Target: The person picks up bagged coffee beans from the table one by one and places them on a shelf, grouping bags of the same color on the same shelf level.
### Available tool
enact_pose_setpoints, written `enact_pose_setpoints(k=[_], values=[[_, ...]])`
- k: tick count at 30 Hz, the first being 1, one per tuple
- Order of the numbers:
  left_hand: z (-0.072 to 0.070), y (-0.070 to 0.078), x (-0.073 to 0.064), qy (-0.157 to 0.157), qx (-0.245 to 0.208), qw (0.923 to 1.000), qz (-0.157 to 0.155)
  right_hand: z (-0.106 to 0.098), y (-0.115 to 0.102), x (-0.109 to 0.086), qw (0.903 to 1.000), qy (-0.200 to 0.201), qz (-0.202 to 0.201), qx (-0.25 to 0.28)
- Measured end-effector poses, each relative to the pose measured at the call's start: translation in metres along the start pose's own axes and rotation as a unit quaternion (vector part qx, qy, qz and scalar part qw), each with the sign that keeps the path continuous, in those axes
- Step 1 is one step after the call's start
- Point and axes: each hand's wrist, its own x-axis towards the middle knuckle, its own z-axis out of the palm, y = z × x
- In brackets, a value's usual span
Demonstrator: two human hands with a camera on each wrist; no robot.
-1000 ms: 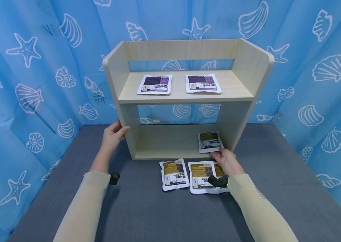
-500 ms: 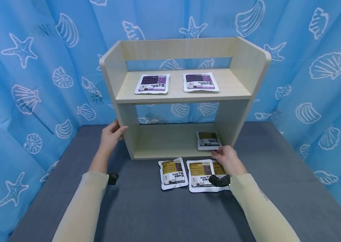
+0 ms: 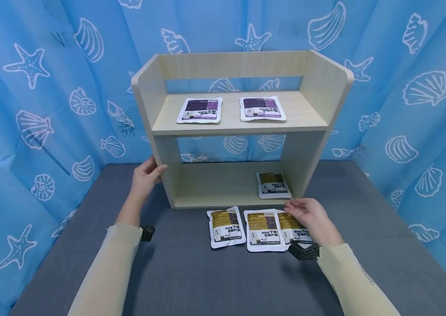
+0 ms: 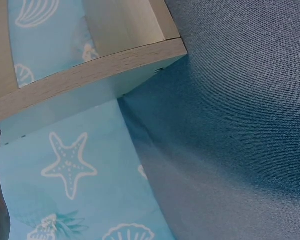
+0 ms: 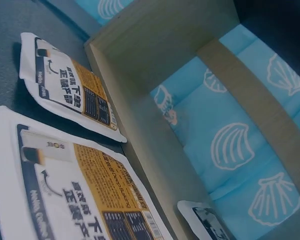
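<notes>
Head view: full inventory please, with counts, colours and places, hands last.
Printed fabric curtain: count unclear, blue and white, behind and alongside
Fabric-covered table: 1, dark grey, underneath
Two-tier wooden shelf unit: 1, pale, on the table
Flat purple-label pouches: 2, white and purple, on the upper shelf
Flat gold-label pouches: 4, white and gold, one on the lower shelf, three on the table
Long sleeves: 2, cream, bottom left and right
Wrist-worn devices: 2, black, at sleeve ends
Left hand: 1, bare, touching the unit's left side
Right hand: 1, bare, by the lower shelf's right end
</notes>
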Motion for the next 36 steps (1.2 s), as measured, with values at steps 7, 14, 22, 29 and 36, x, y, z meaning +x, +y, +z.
enact_pose_setpoints(k=[7,14,22,29,36], values=[[-0.003,-0.021,0.01,0.009,0.009,0.9999,0.011,-0.003,-0.009,-0.008,0.9034,0.058,0.119,0.408],[-0.003,-0.017,0.007,0.012,0.01,0.9998,0.011,-0.023,0.008,0.003,0.8592,0.133,0.136,0.475],[-0.002,-0.008,0.002,0.005,0.009,0.9999,0.007,-0.054,0.044,0.008,0.8996,0.148,0.124,0.392],[-0.002,-0.021,0.008,0.009,0.017,0.9995,0.024,-0.044,0.02,-0.021,0.9098,0.131,0.141,0.368],[-0.002,-0.021,0.009,0.008,0.028,0.9992,0.027,-0.058,0.032,-0.025,0.9357,0.087,0.142,0.311]])
